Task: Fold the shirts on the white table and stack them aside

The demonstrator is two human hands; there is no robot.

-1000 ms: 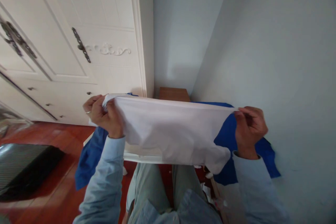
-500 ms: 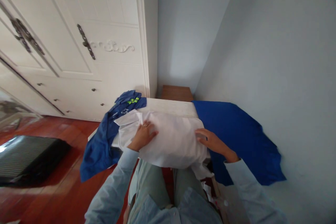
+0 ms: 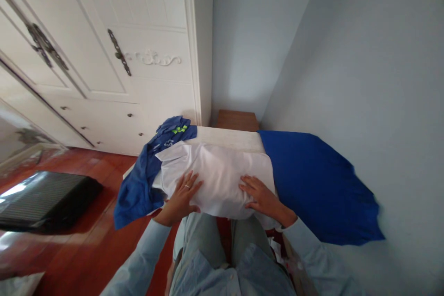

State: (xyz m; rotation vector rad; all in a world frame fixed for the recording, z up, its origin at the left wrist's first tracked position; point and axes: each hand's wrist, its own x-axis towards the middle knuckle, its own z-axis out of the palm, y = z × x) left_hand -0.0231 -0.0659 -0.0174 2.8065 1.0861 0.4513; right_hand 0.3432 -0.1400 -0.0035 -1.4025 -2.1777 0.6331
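A white shirt [image 3: 222, 171] lies spread across a narrow white table [image 3: 229, 136], its collar end toward the left. My left hand [image 3: 182, 196] rests on the shirt's near left part with its fingers stretched out. On the near right part my right hand [image 3: 262, 196] lies with fingers spread, pointing left. Neither hand grips the cloth. Left of the shirt, a blue garment [image 3: 138, 189] with yellow-green strips hangs over the table's end. A plain blue cloth [image 3: 319, 185] drapes off the right end.
A white wardrobe [image 3: 159, 23] with dark handles stands at the back left. Behind the table is a brown wooden box-like piece [image 3: 237, 120]. Grey walls close in the right side. On the red wood floor [image 3: 93, 249] at left sits a black ribbed case [image 3: 48, 199].
My right hand has moved left and inward over the shirt. My left hand has come slightly nearer to me. The view has shifted a little.
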